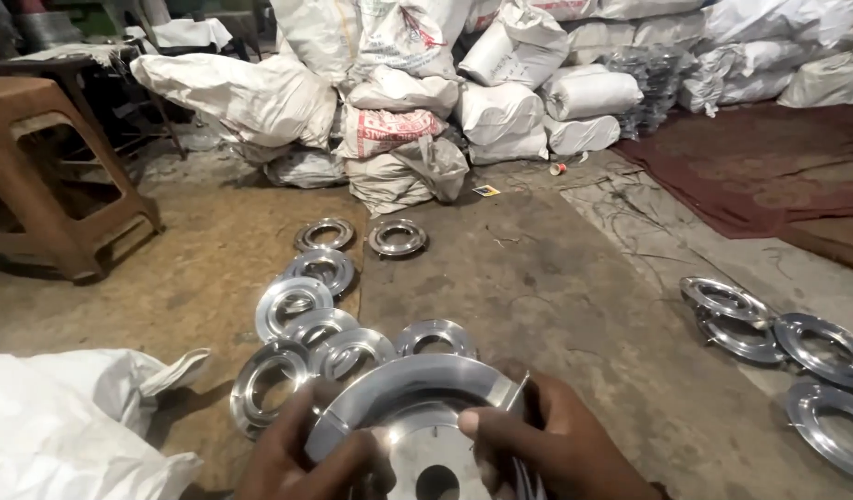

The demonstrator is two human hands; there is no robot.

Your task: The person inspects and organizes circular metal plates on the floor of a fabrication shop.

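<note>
Bulging white sacks [398, 93] behind steel ring [417, 417]

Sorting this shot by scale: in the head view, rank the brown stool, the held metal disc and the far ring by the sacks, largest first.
1. Brown stool.
2. Metal disc, held in both hands; nearness to the camera inflates it.
3. Far ring, smallest-looking, though distance shrinks it.

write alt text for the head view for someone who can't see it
Both hands, left hand and right hand, hold a shiny round metal disc with a centre hole over a dusty floor strewn with similar metal rings; white sacks behind.
</note>
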